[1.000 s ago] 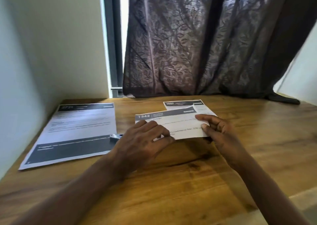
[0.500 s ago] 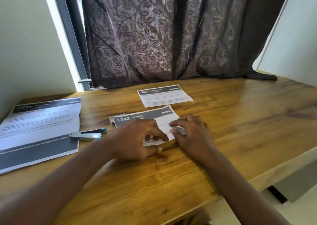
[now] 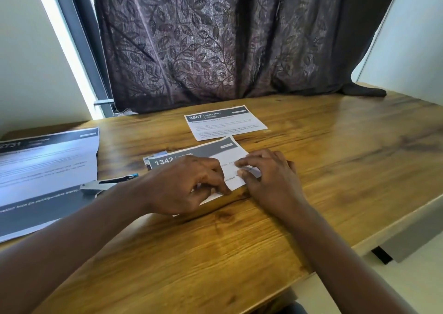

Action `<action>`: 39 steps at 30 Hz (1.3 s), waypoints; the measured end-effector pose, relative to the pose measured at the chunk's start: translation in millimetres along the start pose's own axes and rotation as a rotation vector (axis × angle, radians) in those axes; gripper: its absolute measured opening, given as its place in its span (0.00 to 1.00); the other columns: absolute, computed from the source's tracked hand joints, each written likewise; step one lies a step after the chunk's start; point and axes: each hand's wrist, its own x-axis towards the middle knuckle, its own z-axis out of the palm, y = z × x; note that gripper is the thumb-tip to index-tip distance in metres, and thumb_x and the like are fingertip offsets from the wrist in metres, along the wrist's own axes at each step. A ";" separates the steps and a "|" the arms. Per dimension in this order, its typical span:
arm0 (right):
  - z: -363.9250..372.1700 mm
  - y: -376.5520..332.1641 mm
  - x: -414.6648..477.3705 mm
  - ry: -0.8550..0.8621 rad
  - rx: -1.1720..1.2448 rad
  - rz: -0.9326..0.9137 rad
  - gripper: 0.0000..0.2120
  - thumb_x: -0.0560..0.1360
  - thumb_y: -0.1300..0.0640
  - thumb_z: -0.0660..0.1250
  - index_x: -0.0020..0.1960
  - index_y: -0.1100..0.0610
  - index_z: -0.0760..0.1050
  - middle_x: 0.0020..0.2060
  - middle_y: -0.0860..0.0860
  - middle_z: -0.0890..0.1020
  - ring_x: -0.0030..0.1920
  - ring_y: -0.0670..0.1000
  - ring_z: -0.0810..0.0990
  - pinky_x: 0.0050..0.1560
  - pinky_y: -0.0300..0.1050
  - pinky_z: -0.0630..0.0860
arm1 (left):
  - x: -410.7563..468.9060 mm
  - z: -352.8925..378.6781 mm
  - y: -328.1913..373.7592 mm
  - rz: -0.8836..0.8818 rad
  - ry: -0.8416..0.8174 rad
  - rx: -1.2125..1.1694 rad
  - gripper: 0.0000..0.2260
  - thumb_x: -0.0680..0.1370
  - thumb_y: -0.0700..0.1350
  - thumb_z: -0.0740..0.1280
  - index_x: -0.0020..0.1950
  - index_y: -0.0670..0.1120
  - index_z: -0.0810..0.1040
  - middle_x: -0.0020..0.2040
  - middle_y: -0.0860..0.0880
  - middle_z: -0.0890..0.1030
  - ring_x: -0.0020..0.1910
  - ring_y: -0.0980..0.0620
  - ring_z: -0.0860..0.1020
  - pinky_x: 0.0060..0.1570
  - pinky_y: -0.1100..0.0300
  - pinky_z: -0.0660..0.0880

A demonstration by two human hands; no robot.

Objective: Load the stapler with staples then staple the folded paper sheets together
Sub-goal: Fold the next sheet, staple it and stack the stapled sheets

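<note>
Since the earlier frame the folded sheet [image 3: 199,160] has dropped flat onto the tabletop [image 3: 335,170] at frame centre, both hands [image 3: 184,184] [image 3: 268,179] pressing its crease with fingertips, leaving the stapler [image 3: 107,184] at centre-left untouched.

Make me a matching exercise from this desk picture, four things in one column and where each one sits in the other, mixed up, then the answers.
Things:
1. stapler
2. sheet 3567
3. sheet 1342
4. large sheet

Places:
A. under both hands
B. far left of the desk
C. nearest the curtain
D. on the large sheet's right edge

Pairs: 1-D, 2-C, 3-A, 4-B
</note>
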 end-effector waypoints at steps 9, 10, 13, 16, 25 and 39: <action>-0.2 -1.7 -0.3 0.012 -0.015 0.017 0.13 0.79 0.44 0.66 0.63 0.39 0.78 0.64 0.38 0.75 0.68 0.45 0.67 0.62 0.47 0.58 | -48.6 -6.2 -6.7 -0.006 0.054 -0.084 0.16 0.77 0.42 0.64 0.57 0.57 0.86 0.65 0.64 0.81 0.66 0.67 0.74 0.64 0.67 0.72; -0.2 -2.0 -0.5 0.014 -0.017 0.020 0.13 0.79 0.44 0.66 0.63 0.39 0.79 0.64 0.38 0.75 0.68 0.45 0.67 0.62 0.47 0.58 | -52.9 -6.3 -7.8 -0.002 0.073 -0.096 0.16 0.76 0.42 0.64 0.55 0.56 0.87 0.64 0.65 0.81 0.65 0.67 0.75 0.63 0.66 0.73; -1.0 -3.2 -1.4 0.011 -0.030 0.025 0.12 0.79 0.44 0.67 0.62 0.40 0.79 0.64 0.38 0.75 0.68 0.46 0.67 0.62 0.48 0.59 | -58.8 -10.0 -8.8 -0.002 0.066 -0.133 0.16 0.74 0.40 0.65 0.52 0.55 0.88 0.63 0.64 0.82 0.64 0.65 0.77 0.62 0.61 0.76; -1.5 -3.9 -2.8 0.024 -0.031 0.028 0.12 0.79 0.44 0.67 0.62 0.41 0.80 0.64 0.39 0.76 0.68 0.46 0.68 0.61 0.48 0.59 | -61.6 -15.4 -8.1 -0.026 0.032 -0.205 0.14 0.73 0.39 0.67 0.49 0.53 0.89 0.61 0.64 0.83 0.64 0.64 0.78 0.64 0.57 0.77; -0.7 -4.5 -3.5 0.027 -0.057 0.029 0.13 0.79 0.45 0.66 0.63 0.42 0.80 0.65 0.40 0.77 0.68 0.47 0.69 0.62 0.49 0.60 | -66.0 -19.4 -11.1 -0.166 -0.025 -0.548 0.09 0.71 0.40 0.68 0.38 0.47 0.88 0.53 0.57 0.88 0.60 0.64 0.81 0.63 0.56 0.76; -8.6 -5.1 -8.5 -0.074 -0.049 0.019 0.27 0.72 0.33 0.69 0.69 0.41 0.76 0.69 0.37 0.72 0.72 0.44 0.64 0.71 0.51 0.60 | -55.9 15.7 -14.8 -0.208 0.146 -0.074 0.15 0.79 0.60 0.67 0.66 0.67 0.77 0.67 0.68 0.72 0.68 0.67 0.66 0.65 0.58 0.71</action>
